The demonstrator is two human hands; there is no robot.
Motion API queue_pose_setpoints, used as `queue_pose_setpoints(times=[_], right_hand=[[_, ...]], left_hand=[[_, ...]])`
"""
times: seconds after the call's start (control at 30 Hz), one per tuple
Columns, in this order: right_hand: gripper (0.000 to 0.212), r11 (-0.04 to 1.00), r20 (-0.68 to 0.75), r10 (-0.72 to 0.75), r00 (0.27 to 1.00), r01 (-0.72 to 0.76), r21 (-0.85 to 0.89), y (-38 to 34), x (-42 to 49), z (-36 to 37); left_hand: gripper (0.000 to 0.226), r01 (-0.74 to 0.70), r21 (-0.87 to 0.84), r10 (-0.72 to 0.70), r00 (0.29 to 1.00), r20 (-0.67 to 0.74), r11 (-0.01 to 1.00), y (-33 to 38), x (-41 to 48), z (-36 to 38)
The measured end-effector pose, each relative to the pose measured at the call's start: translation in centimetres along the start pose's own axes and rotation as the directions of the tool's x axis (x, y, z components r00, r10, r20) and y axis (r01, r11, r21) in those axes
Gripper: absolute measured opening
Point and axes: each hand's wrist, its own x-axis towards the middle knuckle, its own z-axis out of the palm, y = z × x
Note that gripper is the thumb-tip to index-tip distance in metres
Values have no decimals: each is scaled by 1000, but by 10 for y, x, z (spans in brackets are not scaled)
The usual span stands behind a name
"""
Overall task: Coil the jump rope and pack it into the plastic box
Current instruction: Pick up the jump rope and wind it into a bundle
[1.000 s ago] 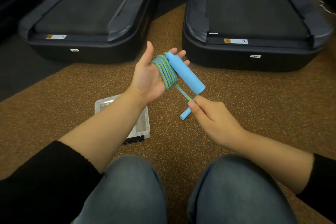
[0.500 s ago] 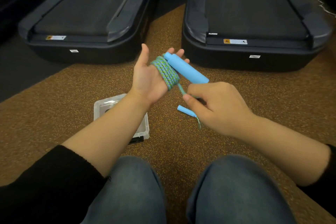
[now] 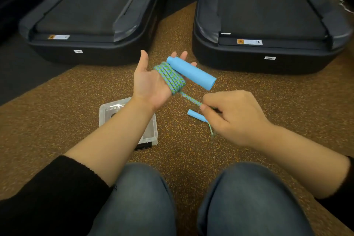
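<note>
My left hand [image 3: 151, 84] is held palm up with the blue-green jump rope [image 3: 170, 77] coiled several times around its fingers. One light blue handle [image 3: 191, 74] lies across those fingers beside the coil. A short free length of rope runs down to my right hand [image 3: 235, 119], which pinches it. The second blue handle [image 3: 196, 115] sticks out to the left from under my right fingers. The clear plastic box [image 3: 107, 111] sits on the floor under my left forearm, mostly hidden by it.
Two black treadmill ends [image 3: 92, 30] [image 3: 268, 30] stand at the back, with a strip of brown speckled floor [image 3: 178, 23] between them. My knees in jeans [image 3: 138, 201] fill the bottom. A dark object [image 3: 143, 146] lies at the box's near edge.
My right hand turned over from palm up to knuckles up and swung the second handle around, then drew slightly right. The left hand and coil stayed nearly still.
</note>
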Motion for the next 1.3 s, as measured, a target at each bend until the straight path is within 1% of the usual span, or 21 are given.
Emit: queue_pose_setpoints(times=[0.07, 0.13, 0.2, 0.27, 0.33, 0.4, 0.43, 0.5, 0.6, 0.67, 0.77, 0.9, 0.97, 1.03, 1.1, 1.17, 1.2, 1.23, 1.3], right_hand=[[29, 999, -59, -10, 998, 8, -43, 0, 3, -6], [28, 995, -81, -37, 996, 29, -91, -1, 8, -13], [27, 989, -71, -77, 995, 67, -129, -1, 14, -20], [28, 981, -51, -147, 988, 139, -137, -1, 21, -24], [27, 963, -27, -234, 972, 228, -146, -3, 27, -27], [27, 938, -7, -298, 954, 292, -188, -3, 33, -28], [27, 932, -3, -308, 951, 301, -201, -1, 37, -29], [28, 941, 8, -278, 960, 274, -198, 4, 48, -32], [32, 978, 79, -173, 982, 180, -102, 14, 64, -34], [23, 992, 152, -121, 981, 112, 63, 21, 70, -32], [23, 941, 249, -70, 966, -19, 339, 28, 75, -25], [30, 824, 326, -72, 943, -128, 552, 33, 82, -14], [31, 740, 364, -86, 927, -186, 647, 32, 85, -7], [32, 589, 394, -88, 915, -271, 761, 31, 83, 1], [35, 432, 403, -74, 912, -335, 837, 34, 82, 12], [37, 269, 465, -25, 885, -442, 856, 41, 80, 29], [37, 190, 517, 25, 855, -512, 838, 47, 77, 39], [33, 97, 562, 79, 823, -568, 817, 53, 76, 49], [14, -21, 583, 189, 790, -590, 807, 62, 70, 69]], left_hand=[[74, 44, 66, -44, 999, 1, 997, 0, -3, -1], [75, 100, 171, -102, 995, 0, 980, -3, -6, -1], [76, 158, 267, -160, 987, -17, 950, -6, -8, 2], [79, 202, 338, -199, 979, -45, 919, -11, -9, 5], [81, 239, 368, -236, 970, -54, 899, -15, -10, 8], [85, 277, 388, -291, 956, -22, 879, -19, -12, 12], [88, 293, 401, -319, 948, -4, 868, -21, -13, 14], [92, 328, 413, -372, 928, 30, 850, -26, -15, 16], [96, 360, 446, -441, 893, 89, 819, -31, -18, 19], [96, 357, 485, -464, 878, 117, 798, -31, -20, 20], [94, 374, 496, -499, 855, 143, 784, -27, -24, 20], [95, 400, 519, -559, 806, 192, 756, -21, -29, 17], [92, 395, 517, -569, 788, 235, 759, -20, -30, 18], [89, 404, 479, -570, 775, 274, 779, -19, -30, 21], [92, 416, 434, -567, 761, 314, 799, -19, -31, 25], [93, 412, 411, -556, 758, 342, 813, -21, -31, 30], [92, 400, 408, -544, 764, 347, 821, -22, -31, 32], [93, 381, 404, -525, 778, 345, 831, -23, -31, 34], [96, 342, 367, -463, 825, 323, 865, -23, -29, 38]])
